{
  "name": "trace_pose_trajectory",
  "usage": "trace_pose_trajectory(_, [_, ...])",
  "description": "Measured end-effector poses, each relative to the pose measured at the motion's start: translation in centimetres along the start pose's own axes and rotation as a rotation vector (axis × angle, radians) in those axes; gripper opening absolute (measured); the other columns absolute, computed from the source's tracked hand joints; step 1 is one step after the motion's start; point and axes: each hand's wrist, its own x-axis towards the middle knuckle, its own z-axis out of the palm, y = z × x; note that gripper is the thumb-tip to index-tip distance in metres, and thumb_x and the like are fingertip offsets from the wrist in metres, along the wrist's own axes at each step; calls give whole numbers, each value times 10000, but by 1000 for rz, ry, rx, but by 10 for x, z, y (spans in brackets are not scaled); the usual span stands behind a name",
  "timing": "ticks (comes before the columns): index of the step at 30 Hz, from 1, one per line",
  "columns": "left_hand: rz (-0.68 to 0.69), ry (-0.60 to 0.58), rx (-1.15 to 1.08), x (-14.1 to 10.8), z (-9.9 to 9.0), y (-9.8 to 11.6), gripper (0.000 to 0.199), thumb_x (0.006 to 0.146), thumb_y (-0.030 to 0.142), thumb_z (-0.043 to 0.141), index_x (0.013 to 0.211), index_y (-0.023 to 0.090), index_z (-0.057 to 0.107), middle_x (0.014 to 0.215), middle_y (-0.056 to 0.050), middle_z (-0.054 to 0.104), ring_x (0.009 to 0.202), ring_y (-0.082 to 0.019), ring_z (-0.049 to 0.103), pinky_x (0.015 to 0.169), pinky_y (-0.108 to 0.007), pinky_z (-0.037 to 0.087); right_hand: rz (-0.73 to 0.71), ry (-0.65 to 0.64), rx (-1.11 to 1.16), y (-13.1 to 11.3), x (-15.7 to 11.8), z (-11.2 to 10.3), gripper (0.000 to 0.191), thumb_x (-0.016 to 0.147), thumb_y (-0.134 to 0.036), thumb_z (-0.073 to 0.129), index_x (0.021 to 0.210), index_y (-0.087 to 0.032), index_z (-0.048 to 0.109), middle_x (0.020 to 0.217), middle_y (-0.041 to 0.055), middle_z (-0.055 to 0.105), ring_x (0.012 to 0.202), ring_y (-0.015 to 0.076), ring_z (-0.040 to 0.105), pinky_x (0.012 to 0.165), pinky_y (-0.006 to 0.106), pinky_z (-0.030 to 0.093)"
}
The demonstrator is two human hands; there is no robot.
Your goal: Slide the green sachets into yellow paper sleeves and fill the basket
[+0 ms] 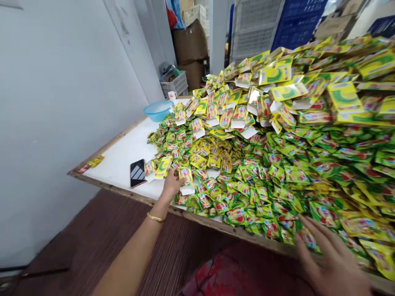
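Observation:
My left hand (173, 183) is at the table's near edge, its thumb and fingers closed around the left side of a small yellow-green carton (187, 177). That carton's white end flap faces me. Just left of the hand lie two more such cartons, one of them a yellow carton (163, 166). My right hand (331, 253), slightly blurred, rests low over the pile with its fingers stretched out and apart. Beneath its fingertips are small green sachets (271, 228) with red fruit pictures. Whether it touches them is hard to tell.
A heap of yellow cartons (277, 76) rises at the back right. Some yellow sachets (212, 152) lie mid-table. A phone (137, 172), a blue basin (157, 110) and a yellow strip (96, 160) are on the left. A wooden rim (123, 190) edges the white table.

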Motion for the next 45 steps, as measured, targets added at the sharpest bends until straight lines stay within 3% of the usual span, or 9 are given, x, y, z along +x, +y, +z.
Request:
trace_pose_trajectory(5, [29, 14, -240, -21, 4, 25, 461, 660, 208, 628, 1104, 90, 590, 621, 29, 582, 597, -127, 564, 606, -240, 456, -234, -62, 22, -78, 37, 23, 495, 903, -283, 431, 1388, -224, 350, 1255, 109, 540, 1110, 222, 531, 908, 380, 431])
trace_pose_trajectory(10, [250, -683, -240, -69, 26, 67, 158, 701, 220, 601, 798, 143, 700, 722, -8, 676, 656, -131, 583, 619, -232, 462, -470, -148, -80, -108, 54, 43, 589, 856, -140, 401, 1424, -240, 282, 1349, 73, 482, 1271, 238, 382, 1069, 498, 208])
trace_pose_trajectory(12, [274, -814, -188, -70, 39, 73, 163, 753, 221, 559, 760, 141, 700, 716, -15, 679, 661, -141, 590, 624, -241, 469, -453, -201, -79, -99, 51, 51, 655, 807, -95, 399, 1434, -222, 261, 1231, 74, 561, 1191, 232, 449, 1067, 498, 202])
trace_pose_trajectory(14, [291, -616, -96, -51, 47, 72, 201, 796, 191, 506, 826, 149, 700, 794, -31, 689, 743, -157, 609, 711, -270, 483, -365, -224, -109, -84, 44, 57, 710, 765, -101, 434, 1442, -201, 244, 1071, 81, 601, 1038, 235, 521, 1009, 471, 290])
trace_pose_trajectory(17, [326, -76, 160, -1, 48, 66, 248, 794, 185, 547, 1011, 169, 666, 1006, -81, 667, 1007, -213, 576, 935, -347, 409, -237, -189, -179, -63, 31, 62, 726, 779, -186, 484, 1452, -182, 210, 982, 97, 581, 901, 251, 523, 830, 410, 406])
trace_pose_trajectory(19, [291, 57, 296, 28, 47, 61, 363, 745, 215, 631, 1104, 161, 625, 1076, -125, 638, 1078, -257, 546, 950, -368, 393, -192, -179, -193, -56, 26, 64, 705, 822, -255, 478, 1456, -171, 181, 999, 109, 568, 899, 256, 512, 767, 382, 417])
trace_pose_trajectory(28, [218, -32, 298, 34, 45, 50, 303, 861, 336, 435, 812, 124, 647, 717, -53, 638, 697, -188, 597, 661, -284, 447, -127, -160, -198, -59, 28, 71, 748, 846, -635, 410, 1407, -152, 300, 942, 105, 566, 858, 235, 508, 718, 339, 387])
trace_pose_trajectory(40, [380, -25, 462, -5, 66, 43, 107, 736, 225, 600, 824, 184, 645, 882, -79, 581, 924, -250, 540, 829, -352, 397, -188, -247, -290, -74, 40, 74, 567, 853, -420, 530, 1376, -257, 387, 1012, 92, 573, 907, 235, 479, 756, 347, 336])
trace_pose_trajectory(45, [400, -7, 128, -20, 60, 52, 74, 731, 178, 571, 803, 175, 587, 871, -31, 550, 837, -170, 528, 793, -287, 423, -208, -245, -284, -74, 46, 81, 532, 839, -404, 529, 1343, -258, 441, 930, 84, 560, 848, 228, 478, 723, 334, 338])
